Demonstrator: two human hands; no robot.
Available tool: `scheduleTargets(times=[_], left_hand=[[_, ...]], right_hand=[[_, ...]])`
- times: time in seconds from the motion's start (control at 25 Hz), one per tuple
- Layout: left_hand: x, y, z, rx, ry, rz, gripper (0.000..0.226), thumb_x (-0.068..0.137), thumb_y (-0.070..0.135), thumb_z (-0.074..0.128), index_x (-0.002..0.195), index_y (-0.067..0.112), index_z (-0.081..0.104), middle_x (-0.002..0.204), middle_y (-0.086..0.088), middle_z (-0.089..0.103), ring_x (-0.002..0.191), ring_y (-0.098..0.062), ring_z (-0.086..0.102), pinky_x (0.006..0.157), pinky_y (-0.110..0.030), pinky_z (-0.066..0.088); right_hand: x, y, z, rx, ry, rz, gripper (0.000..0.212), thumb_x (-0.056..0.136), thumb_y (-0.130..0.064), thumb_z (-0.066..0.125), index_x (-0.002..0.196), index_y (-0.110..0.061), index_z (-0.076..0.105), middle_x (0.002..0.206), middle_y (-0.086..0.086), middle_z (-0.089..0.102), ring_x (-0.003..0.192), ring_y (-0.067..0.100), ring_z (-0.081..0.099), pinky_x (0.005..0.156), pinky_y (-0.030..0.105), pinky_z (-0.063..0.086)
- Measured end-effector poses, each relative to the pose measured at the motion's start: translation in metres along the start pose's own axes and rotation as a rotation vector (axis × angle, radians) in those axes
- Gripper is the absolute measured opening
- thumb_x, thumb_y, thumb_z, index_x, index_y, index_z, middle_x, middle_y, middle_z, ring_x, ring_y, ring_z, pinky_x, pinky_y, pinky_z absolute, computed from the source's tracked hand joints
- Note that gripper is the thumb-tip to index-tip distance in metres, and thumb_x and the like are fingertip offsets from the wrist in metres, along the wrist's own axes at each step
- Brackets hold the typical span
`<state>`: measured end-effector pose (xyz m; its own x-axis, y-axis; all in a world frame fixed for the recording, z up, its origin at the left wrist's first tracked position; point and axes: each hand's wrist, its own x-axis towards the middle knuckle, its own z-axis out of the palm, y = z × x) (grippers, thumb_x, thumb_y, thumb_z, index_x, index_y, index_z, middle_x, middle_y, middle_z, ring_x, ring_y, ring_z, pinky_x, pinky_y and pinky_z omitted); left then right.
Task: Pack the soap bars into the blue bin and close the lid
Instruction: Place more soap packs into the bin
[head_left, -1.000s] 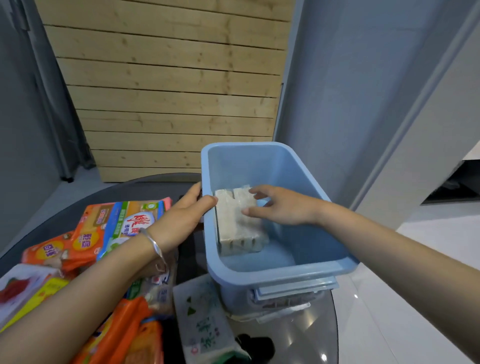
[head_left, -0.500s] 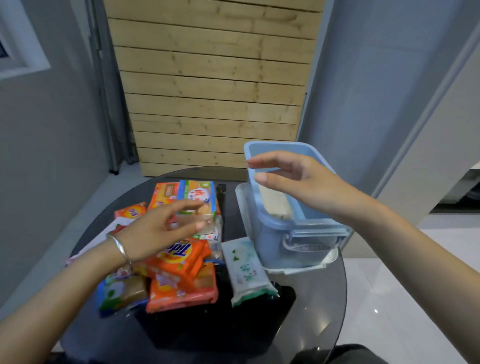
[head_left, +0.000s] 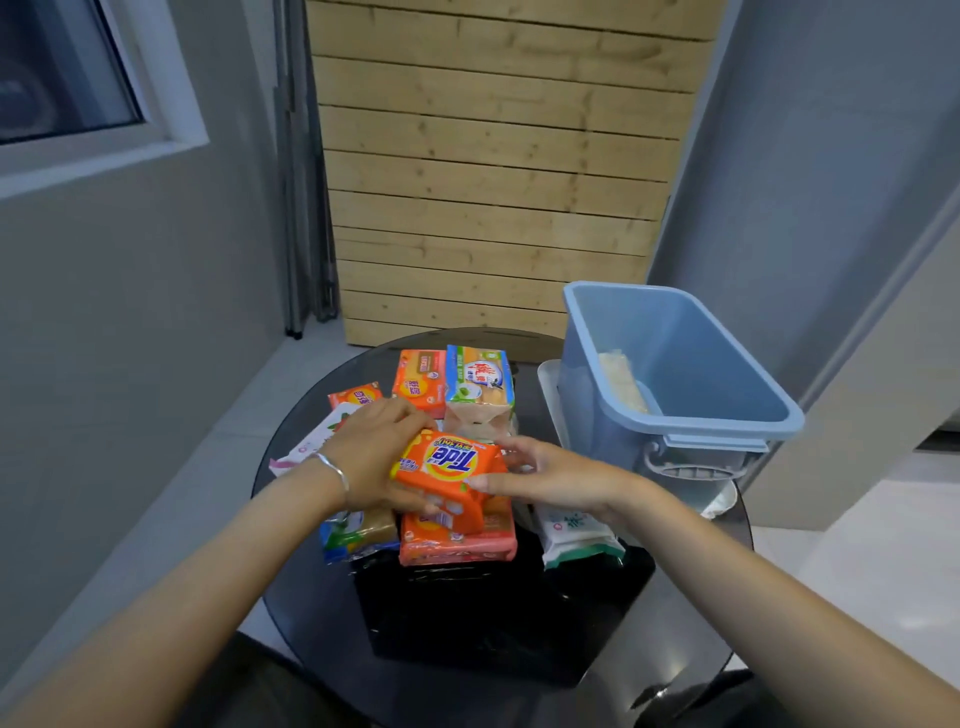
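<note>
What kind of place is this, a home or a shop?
Probably a home, not a shop: a small round glass table, a window in a plain grey wall, and a wooden slat panel behind.

The blue bin's near wall hides most of the pale soap bar inside.

- A panel of pale horizontal wooden slats stands at the back, in the middle.
- A grey wall runs along the left, with a white-framed window high in it; its pane looks dark.
- Thin metal poles stand upright in the corner between that wall and the slats.
- A blue-grey wall closes the right side.
- The floor is pale and glossy.
- A round dark glass table shows soft reflections near its front edge.
- The light is soft and even.
</note>
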<state>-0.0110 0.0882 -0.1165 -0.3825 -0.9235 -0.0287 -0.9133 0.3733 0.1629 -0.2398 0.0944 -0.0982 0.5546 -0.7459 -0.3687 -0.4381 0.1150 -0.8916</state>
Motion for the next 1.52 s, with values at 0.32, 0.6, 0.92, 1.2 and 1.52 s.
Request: scheduleTargets(times=[0.32,0.6,0.92,1.2,1.52], left_hand=[[-0.007,0.027,-0.003,-0.275,0.242,-0.095,0.087,0.049,0.07,0.072,0.118,0.027,0.041,0.118,0.005,0.053,0.101,-0.011,0.049,0.085,-0.029,0.042],[0.002,0.064,-0.064,-0.245,0.597,-0.018,0.08,0.054,0.078,0.059,0.117,0.029,0.049,0.105,0.008,0.056,0.096,-0.011,0.051,0.084,-0.031,0.039],[0.041,0.092,-0.115,-1.026,0.086,0.037,0.05,0.073,0.054,0.056,0.106,0.017,0.067,0.092,-0.009,0.076,0.084,-0.02,0.072,0.09,-0.038,0.054],[0.103,0.146,-0.085,-1.335,0.171,-0.087,0.058,0.064,0.05,0.07,0.109,0.014,0.064,0.084,-0.002,0.074,0.073,-0.013,0.071,0.077,-0.036,0.06],[0.141,0.145,-0.017,-1.323,0.392,-0.132,0.058,0.089,0.038,0.047,0.142,0.027,0.028,0.133,0.015,0.044,0.105,0.014,0.045,0.069,0.002,0.037]], right_hand=[[0.0,0.002,0.001,0.294,0.08,0.167,0.055,0.079,-0.043,0.07,0.126,-0.018,0.057,0.121,0.004,0.068,0.114,0.019,0.062,0.102,0.039,0.047],[-0.02,-0.046,-0.022,0.415,0.348,-0.128,0.045,0.074,-0.028,0.076,0.11,-0.004,0.066,0.081,0.003,0.076,0.076,0.013,0.073,0.071,0.022,0.059],[-0.064,-0.084,-0.114,0.281,0.425,-0.306,0.042,0.058,-0.043,0.075,0.088,-0.014,0.071,0.084,0.008,0.073,0.07,0.017,0.071,0.065,0.023,0.058],[-0.051,-0.06,-0.169,0.349,0.412,-0.155,0.057,0.062,-0.049,0.072,0.109,-0.018,0.064,0.095,0.004,0.075,0.08,0.013,0.073,0.067,0.027,0.06],[-0.029,-0.01,-0.215,0.229,0.297,0.13,0.059,0.06,-0.052,0.069,0.105,-0.014,0.067,0.097,0.005,0.077,0.081,0.012,0.073,0.07,0.025,0.058]])
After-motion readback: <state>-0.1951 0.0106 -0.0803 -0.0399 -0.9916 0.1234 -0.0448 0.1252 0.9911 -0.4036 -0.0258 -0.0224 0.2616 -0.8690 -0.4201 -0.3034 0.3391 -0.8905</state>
